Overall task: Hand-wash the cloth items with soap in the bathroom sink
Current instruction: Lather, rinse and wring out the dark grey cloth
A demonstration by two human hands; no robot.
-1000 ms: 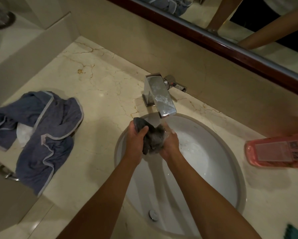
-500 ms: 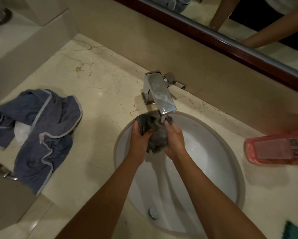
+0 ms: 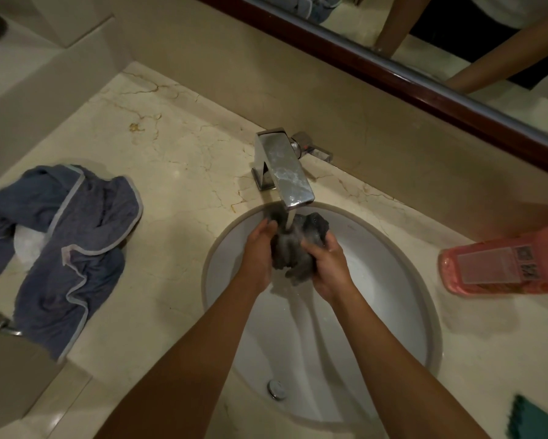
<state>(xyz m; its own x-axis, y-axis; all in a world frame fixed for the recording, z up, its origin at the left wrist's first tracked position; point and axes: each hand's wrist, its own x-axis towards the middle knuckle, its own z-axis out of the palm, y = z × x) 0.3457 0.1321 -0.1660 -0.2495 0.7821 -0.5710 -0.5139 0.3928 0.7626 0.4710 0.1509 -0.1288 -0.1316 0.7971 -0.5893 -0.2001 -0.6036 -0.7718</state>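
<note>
A marble countertop (image 3: 177, 172) is fitted with a white oval sink (image 3: 402, 280). A blue towel (image 3: 76, 248) is heaped at the counter's left. A pink soap bottle (image 3: 504, 264) is laid flat at the right. A running chrome faucet (image 3: 285, 166) is noted. Under its stream a dark grey cloth (image 3: 285, 251) is gripped between the left hand (image 3: 257, 251) and right hand (image 3: 329, 264), both clenched around it above the basin.
</note>
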